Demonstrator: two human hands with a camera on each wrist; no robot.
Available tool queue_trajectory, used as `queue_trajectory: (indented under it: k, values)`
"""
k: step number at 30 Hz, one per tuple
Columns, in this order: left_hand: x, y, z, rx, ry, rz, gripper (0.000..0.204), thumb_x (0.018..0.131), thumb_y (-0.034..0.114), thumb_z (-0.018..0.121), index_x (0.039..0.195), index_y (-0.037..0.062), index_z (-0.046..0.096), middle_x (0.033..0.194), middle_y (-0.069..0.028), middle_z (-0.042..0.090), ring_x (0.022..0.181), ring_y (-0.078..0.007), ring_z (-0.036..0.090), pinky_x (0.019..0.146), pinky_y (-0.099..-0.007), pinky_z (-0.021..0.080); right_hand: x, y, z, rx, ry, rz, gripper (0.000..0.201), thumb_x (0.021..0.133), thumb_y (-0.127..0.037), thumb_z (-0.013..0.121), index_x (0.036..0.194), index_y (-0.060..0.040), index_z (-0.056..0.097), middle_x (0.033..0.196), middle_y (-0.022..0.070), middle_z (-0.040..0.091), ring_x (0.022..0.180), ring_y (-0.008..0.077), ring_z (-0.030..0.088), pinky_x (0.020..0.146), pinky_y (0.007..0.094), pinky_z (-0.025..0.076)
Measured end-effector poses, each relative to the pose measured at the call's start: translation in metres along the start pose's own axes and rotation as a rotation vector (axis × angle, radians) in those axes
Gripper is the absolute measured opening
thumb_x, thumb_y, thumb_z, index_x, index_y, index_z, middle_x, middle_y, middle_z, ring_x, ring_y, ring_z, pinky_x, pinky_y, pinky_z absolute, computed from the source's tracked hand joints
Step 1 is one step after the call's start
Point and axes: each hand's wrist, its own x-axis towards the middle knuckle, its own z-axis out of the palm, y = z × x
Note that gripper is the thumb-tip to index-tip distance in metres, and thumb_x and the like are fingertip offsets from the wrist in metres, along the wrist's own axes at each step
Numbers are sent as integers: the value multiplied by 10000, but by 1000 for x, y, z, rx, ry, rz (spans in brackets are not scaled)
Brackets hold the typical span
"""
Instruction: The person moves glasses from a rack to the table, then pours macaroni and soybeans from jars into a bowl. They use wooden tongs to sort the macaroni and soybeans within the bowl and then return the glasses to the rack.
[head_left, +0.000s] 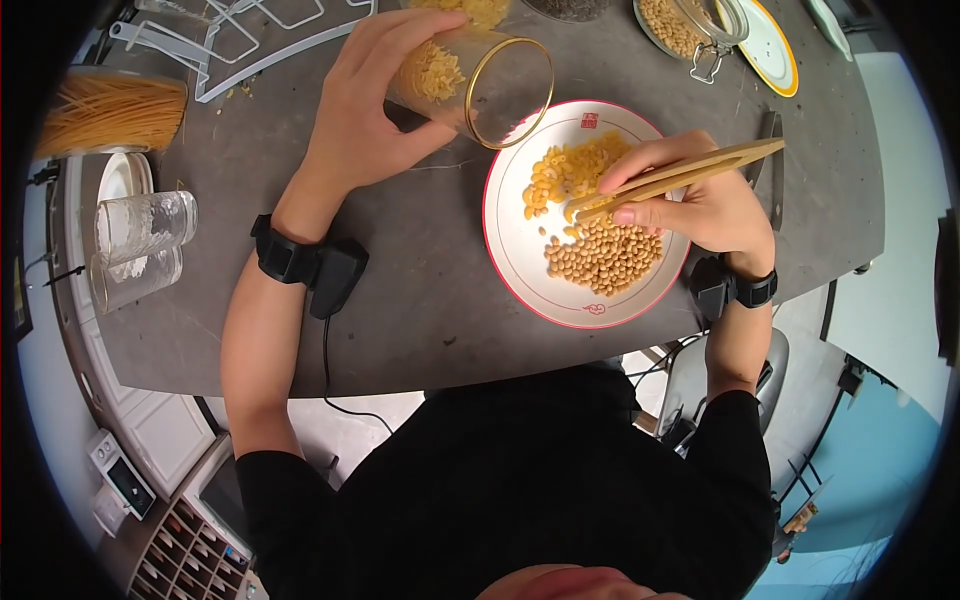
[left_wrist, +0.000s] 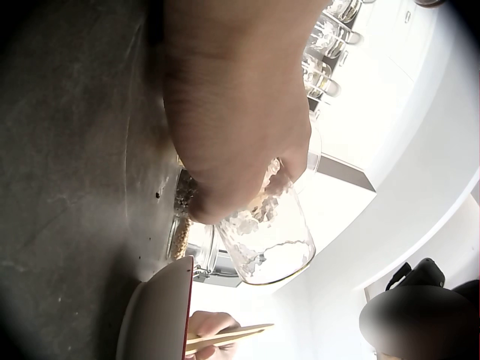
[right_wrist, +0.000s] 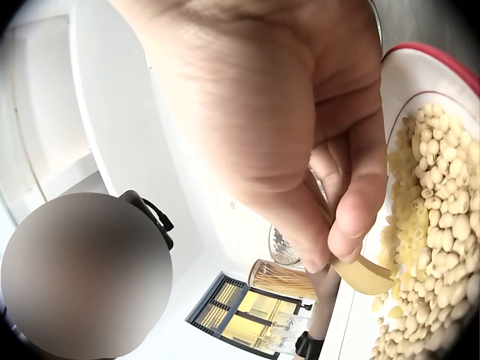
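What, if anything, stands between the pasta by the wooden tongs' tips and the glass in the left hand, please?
Nothing visible blocks it in the head view: from the pasta, only the raised rim of the plate lies along the route to the glass, which the left hand holds tilted, mouth toward the plate.

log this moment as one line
left hand: holds tilted glass | right hand: holds wooden tongs over dish | dish: yellow pasta, beans
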Motion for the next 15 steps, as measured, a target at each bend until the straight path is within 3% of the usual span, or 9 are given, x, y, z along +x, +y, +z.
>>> queue_trajectory:
  k: [2,4,8,13,15]
  values:
    - [0,0,0,-3,-1,-1,725,716,173,897,1363,65,586,1332,-113,638,1208,-304,609,1031,-405,484,3,5,1,-39,-5,0,222,870,-108,829,1029,23,748,840,79,760,755,138,705,659,296,544]
    - [-1,1,0,17,-1,-5,721,711,169,896,1357,70,591,1331,-114,638,1207,-309,608,1034,-411,483,6,16,3,-206,5,-280,218,858,-113,833,1013,21,755,850,91,764,749,166,713,665,305,549]
    - [0,2,0,16,-1,-12,713,712,168,894,1353,75,595,1330,-116,638,1206,-314,608,1034,-415,484,7,15,4,-185,-5,-273,221,843,-117,838,1009,8,760,859,103,762,746,195,714,679,317,550]
    - [0,2,0,14,1,-13,715,709,173,895,1352,79,598,1323,-121,639,1205,-318,610,1030,-418,487,13,17,2,-299,-1,-457,214,836,-133,842,1001,-24,762,896,99,759,794,224,714,714,338,544]
    - [0,2,0,18,2,-8,715,709,175,895,1353,79,598,1322,-121,639,1204,-319,611,1029,-418,488,13,18,4,-285,12,-447,215,835,-133,843,998,-22,758,901,98,759,802,226,715,717,338,544]
